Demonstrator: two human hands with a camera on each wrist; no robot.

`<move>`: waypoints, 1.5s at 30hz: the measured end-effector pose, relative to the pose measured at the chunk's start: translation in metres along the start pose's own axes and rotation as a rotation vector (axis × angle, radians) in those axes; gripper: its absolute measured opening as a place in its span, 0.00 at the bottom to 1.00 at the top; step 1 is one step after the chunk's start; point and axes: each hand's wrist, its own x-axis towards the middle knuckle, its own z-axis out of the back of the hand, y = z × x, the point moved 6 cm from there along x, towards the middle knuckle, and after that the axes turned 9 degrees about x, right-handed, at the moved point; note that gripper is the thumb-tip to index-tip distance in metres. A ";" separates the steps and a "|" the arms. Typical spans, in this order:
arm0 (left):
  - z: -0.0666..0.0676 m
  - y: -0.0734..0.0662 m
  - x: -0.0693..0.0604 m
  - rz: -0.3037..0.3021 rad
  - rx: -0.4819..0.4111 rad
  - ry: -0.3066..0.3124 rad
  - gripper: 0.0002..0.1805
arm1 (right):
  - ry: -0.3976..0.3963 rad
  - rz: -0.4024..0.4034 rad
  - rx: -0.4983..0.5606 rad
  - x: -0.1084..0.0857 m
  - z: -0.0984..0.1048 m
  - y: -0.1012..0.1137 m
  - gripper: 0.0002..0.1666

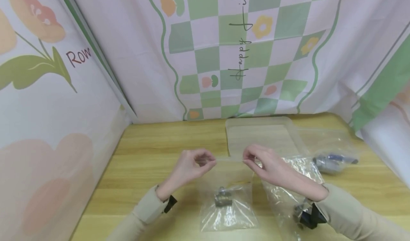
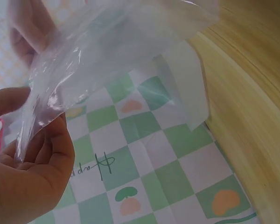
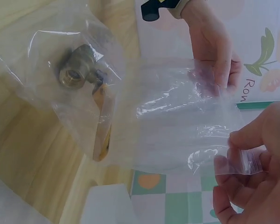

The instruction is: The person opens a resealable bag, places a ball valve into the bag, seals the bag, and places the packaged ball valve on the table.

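A clear zip bag (image 1: 229, 218) hangs or stands upright before me, its top edge stretched between both hands. My left hand (image 1: 189, 166) pinches the left end of that edge between thumb and fingers. At the right end, my right hand (image 1: 269, 166) pinches the same edge. Low in the bag sits a brass ball valve (image 3: 79, 70) with a yellow lever handle (image 3: 101, 128). In the left wrist view the bag's film (image 2: 84, 60) passes between the left thumb and curled fingers. The bag's mouth looks pressed flat; whether its seal is closed, I cannot tell.
Behind the hands lies a translucent plastic tray (image 1: 229, 141) on the wooden table (image 1: 153, 137). To the right is another clear bag holding a metal part with a blue handle (image 1: 334, 159). Under my right forearm lies a further clear bag (image 1: 275, 198) with metal parts, partly hidden.
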 end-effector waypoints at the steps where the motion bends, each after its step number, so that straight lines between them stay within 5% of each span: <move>1: -0.001 -0.001 0.000 -0.008 -0.004 0.003 0.06 | 0.004 -0.007 0.008 0.000 -0.001 0.000 0.10; 10: -0.007 -0.008 0.001 -0.099 -0.023 0.004 0.04 | 0.017 -0.019 0.097 0.003 -0.009 0.005 0.10; 19: -0.005 -0.012 0.003 -0.079 -0.005 -0.006 0.06 | 0.007 0.005 0.095 0.009 -0.010 0.011 0.10; 29: -0.009 -0.015 0.004 -0.149 0.054 -0.013 0.04 | 0.029 0.019 0.146 0.015 -0.019 0.014 0.08; 38: -0.008 -0.018 0.005 -0.152 0.052 -0.015 0.04 | 0.025 0.077 0.047 0.017 -0.022 0.016 0.09; 45: -0.008 -0.018 0.005 -0.166 0.049 -0.021 0.04 | 0.020 0.112 0.144 0.019 -0.024 0.016 0.10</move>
